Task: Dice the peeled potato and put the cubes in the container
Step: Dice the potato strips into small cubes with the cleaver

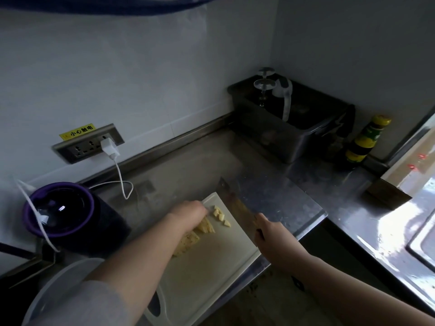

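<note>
A white cutting board (207,267) lies on the steel counter. On it lie yellow potato slices (188,241), and my left hand (188,211) presses down on their far end with curled fingers. A few small potato cubes (221,216) sit just right of that hand. My right hand (270,234) grips the handle of a cleaver (235,198), whose blade is raised over the board's far right edge beside the cubes. A pale round container (58,288) shows at the lower left, partly hidden by my left sleeve.
A purple-rimmed appliance (58,210) stands left of the board, with a white charger cable (122,177) running from the wall socket strip. A steel box (292,123) and a yellow-labelled bottle (364,140) stand at the back right. A sink (421,243) lies at the right edge.
</note>
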`<state>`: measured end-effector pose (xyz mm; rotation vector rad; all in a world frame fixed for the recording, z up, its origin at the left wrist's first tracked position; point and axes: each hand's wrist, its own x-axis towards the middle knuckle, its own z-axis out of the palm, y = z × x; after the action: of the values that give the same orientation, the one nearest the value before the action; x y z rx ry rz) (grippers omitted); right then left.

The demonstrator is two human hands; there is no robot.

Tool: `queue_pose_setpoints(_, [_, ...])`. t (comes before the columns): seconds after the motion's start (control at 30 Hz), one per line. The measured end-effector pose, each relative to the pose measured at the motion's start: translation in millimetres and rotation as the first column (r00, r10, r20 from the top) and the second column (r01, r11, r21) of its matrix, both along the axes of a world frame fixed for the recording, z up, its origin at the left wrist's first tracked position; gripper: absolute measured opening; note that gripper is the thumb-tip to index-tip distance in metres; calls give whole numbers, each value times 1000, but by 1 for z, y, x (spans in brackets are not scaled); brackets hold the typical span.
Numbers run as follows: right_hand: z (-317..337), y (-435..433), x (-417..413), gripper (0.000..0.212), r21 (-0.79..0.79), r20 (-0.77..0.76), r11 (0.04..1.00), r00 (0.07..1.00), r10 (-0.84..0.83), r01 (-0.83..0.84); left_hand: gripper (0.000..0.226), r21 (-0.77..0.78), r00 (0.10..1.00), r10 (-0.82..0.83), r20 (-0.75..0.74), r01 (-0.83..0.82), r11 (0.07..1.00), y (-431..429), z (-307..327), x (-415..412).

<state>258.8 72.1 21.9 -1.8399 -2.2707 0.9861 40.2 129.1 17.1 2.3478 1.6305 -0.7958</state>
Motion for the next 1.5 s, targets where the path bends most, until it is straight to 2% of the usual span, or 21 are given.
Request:
queue_pose_setpoints(0.1, [2, 1, 2, 29, 2, -3, 1000, 1000, 8, -8, 34, 74, 1000, -25, -18, 26, 997, 0, 10, 3])
queue_pose_setpoints(0.17, [3, 3, 5, 30, -4, -3, 1000, 1000, 12, -12, 30, 141, 999, -22, 30, 18, 990, -2, 20, 4])
queue_pose_setpoints(0.23, [4, 5, 9, 30, -32, 5, 999, 999, 42, -42, 23, 129, 971, 124, 204, -152, 980, -8, 34, 3])
queue_pose_setpoints(0.3, [5, 6, 10, 31, -60, 7, 993, 995, 99, -98, 20, -29, 857, 366, 363, -382, 924, -19, 45, -1])
queue_pose_setpoints(0.37, [3, 5, 10, 31, -108, 6, 981, 987, 160, -158, 19, -309, 664, 609, 433, -526, 793, -37, 44, -7])
queue_pose_setpoints(0.43, [-2, 6, 8, 29, -152, 20, 965, 976, 217, -212, 19, -581, 364, 819, 443, -580, 571, -62, 31, -11])
queue_pose_setpoints(0.5, [-5, 10, 7, 25, -161, 57, 956, 965, 256, -244, 18, -742, 62, 913, 404, -561, 366, -86, 13, -9])
queue_pose_setpoints(0.57, [-10, 19, 4, 23, -122, 114, 956, 953, 279, -266, 15, -806, -125, 929, 348, -546, 229, -103, -4, -2])
queue_pose_setpoints(0.73, [-13, 36, 0, 21, 0, 168, 965, 951, 259, -263, 15, -867, -466, 840, 279, -498, 12, -107, -38, 25])
queue_pose_setpoints(0.83, [-10, 29, 1, 27, -24, 159, 956, 943, 292, -292, 17, -942, -730, 664, 163, -315, -115, -104, -36, 43])
queue_pose_setpoints(0.87, [-9, 25, 3, 28, -41, 146, 957, 946, 289, -286, 17, -961, -787, 606, 113, -241, -135, -104, -31, 47])
queue_pose_setpoints(0.93, [-10, 15, 7, 28, -69, 114, 964, 958, 264, -258, 22, -972, -796, 601, 70, -189, -137, -107, -24, 50])
queue_pose_setpoints(1.0, [-10, 5, 11, 26, -73, 96, 968, 964, 247, -240, 28, -961, -696, 710, 107, -255, -105, -112, -21, 46])
queue_pose_setpoints(1.07, [-12, -4, 15, 23, -59, 102, 972, 968, 230, -225, 31, -876, -466, 847, 257, -483, 0, -115, -25, 36])
queue_pose_setpoints(1.13, [-15, -10, 18, 21, -44, 106, 979, 973, 205, -201, 33, -671, -143, 905, 400, -718, 183, -115, -34, 24])
queue_pose_setpoints(1.17, [-17, -12, 19, 21, -40, 104, 981, 976, 193, -190, 31, -587, -66, 889, 453, -772, 242, -114, -37, 22])
queue_pose_setpoints(1.2, [-19, -14, 20, 21, -41, 101, 983, 978, 181, -178, 31, -552, -57, 865, 499, -790, 266, -112, -37, 21])
queue_pose_setpoints(1.3, [-21, -19, 21, 23, -59, 90, 986, 983, 160, -155, 32, -573, -148, 806, 573, -776, 264, -107, -38, 30])
queue_pose_setpoints(1.33, [-21, -21, 21, 24, -65, 83, 986, 984, 158, -153, 32, -613, -203, 797, 568, -751, 245, -106, -40, 36])
queue_pose_setpoints(1.43, [-21, -27, 15, 25, -81, 64, 986, 986, 153, -148, 31, -792, -463, 755, 465, -599, 120, -103, -34, 54])
queue_pose_setpoints(1.5, [-20, -27, 10, 27, -80, 63, 987, 988, 144, -138, 30, -868, -585, 717, 380, -493, 57, -101, -32, 63])
